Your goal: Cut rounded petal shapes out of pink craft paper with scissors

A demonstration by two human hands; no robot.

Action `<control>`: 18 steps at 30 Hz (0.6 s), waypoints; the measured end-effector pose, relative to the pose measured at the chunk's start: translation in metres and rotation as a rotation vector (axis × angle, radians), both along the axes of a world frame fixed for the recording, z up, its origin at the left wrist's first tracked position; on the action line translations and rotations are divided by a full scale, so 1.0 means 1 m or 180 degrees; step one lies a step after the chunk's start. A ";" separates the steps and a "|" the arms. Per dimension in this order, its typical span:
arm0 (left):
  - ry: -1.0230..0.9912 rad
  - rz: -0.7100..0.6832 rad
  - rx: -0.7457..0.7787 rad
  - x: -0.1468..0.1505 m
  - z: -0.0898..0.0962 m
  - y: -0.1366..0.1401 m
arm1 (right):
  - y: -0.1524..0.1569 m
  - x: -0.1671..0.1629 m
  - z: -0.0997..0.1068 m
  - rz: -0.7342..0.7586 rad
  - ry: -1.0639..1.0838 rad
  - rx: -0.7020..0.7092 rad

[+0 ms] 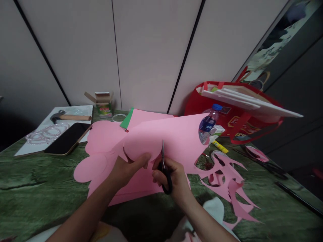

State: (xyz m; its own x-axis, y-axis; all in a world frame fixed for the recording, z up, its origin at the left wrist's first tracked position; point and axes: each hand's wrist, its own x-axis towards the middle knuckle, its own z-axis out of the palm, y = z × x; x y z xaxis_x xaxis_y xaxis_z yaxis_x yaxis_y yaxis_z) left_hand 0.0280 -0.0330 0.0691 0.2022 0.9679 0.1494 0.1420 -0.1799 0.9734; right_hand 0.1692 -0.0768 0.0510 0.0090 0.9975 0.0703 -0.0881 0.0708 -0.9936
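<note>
A large sheet of pink paper is held up over the table, with a curved cut running into its near edge. My left hand is closed on the sheet, thumb on top, left of the cut. In my right hand is a pair of scissors with black handles; its blades point away from me and lie on the paper at the cut. Under and to the left are more pink pieces with scalloped, rounded edges. Curly pink offcuts lie to the right of my right hand.
At the left are a phone, a hammer and a white sheet. A small open box stands by the wall. On the right are a water bottle, a yellow tube, a red bag and a black rod.
</note>
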 end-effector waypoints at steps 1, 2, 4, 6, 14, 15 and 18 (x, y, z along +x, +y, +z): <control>-0.0043 -0.0025 0.0018 0.000 0.000 0.000 | 0.000 0.000 0.000 0.0001 -0.0001 -0.0003; -0.0093 -0.0042 0.0039 0.000 0.000 0.001 | 0.000 0.000 0.000 -0.0002 -0.0004 -0.0003; -0.0189 -0.0077 0.0070 0.001 0.001 0.001 | 0.000 -0.001 0.000 0.0000 0.0009 -0.0010; -0.0252 -0.0091 0.0109 0.003 0.000 0.001 | -0.001 -0.002 0.000 0.0008 0.0052 -0.0032; 0.0284 0.0164 -0.0214 0.005 0.003 -0.004 | 0.000 -0.007 -0.005 0.0156 0.0262 -0.0079; 0.0263 0.0135 -0.0215 0.004 0.003 -0.004 | 0.001 -0.006 -0.006 0.0158 0.0294 -0.0042; 0.0168 0.0046 -0.0232 0.004 0.003 -0.004 | 0.001 -0.004 -0.008 0.0134 0.0310 0.0170</control>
State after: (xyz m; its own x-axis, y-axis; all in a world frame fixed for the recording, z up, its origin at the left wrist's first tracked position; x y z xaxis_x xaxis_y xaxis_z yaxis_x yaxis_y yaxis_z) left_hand 0.0319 -0.0374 0.0721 0.1938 0.9787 0.0678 0.1954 -0.1063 0.9749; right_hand 0.1655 -0.0755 0.0430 -0.0234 0.9920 0.1241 -0.1879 0.1176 -0.9751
